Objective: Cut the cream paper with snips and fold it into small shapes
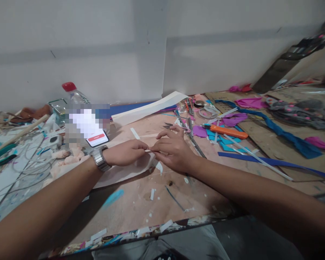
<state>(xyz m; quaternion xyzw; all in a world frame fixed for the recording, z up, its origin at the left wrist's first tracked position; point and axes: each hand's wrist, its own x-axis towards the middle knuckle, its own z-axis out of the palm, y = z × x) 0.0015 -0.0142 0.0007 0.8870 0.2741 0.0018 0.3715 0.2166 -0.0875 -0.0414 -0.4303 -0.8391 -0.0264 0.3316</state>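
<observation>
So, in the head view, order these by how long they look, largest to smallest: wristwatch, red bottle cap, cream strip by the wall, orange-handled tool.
1. Cream strip
2. Orange-handled tool
3. Wristwatch
4. Red bottle cap

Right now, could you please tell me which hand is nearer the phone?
Left: the left hand is just right of the phone; the right hand is farther right.
</observation>
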